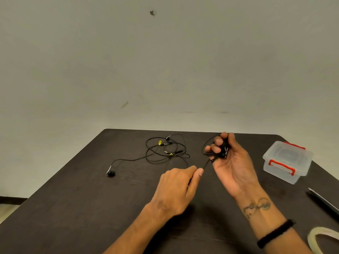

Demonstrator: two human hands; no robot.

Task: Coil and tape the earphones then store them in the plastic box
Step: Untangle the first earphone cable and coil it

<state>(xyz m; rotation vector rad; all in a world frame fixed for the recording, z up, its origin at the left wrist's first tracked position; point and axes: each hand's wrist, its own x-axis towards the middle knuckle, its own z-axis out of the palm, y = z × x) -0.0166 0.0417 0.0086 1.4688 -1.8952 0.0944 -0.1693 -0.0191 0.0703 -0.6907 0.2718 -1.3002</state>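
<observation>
Earphones [222, 150]: black, partly coiled, raised above the table [91, 208] right of centre, gripped in curled fingers of right hand [232, 162], palm up. Left hand [177, 189] pinches the trailing cord between thumb and forefinger. Second earphone set [163, 150] lies tangled at far centre. Plastic box [287, 161], lid on, red clips, far right. Tape roll [323, 240] near right corner.

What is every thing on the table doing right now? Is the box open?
Plastic box: lid on, red clips down.
Earphones in the right hand: partly coiled, held.
Right hand: grips the coil.
Left hand: pinches the cable.
Second earphones: loose tangle on the table.
Tape roll: lying flat, untouched.
Scissors: look closed, lying on the table.
</observation>
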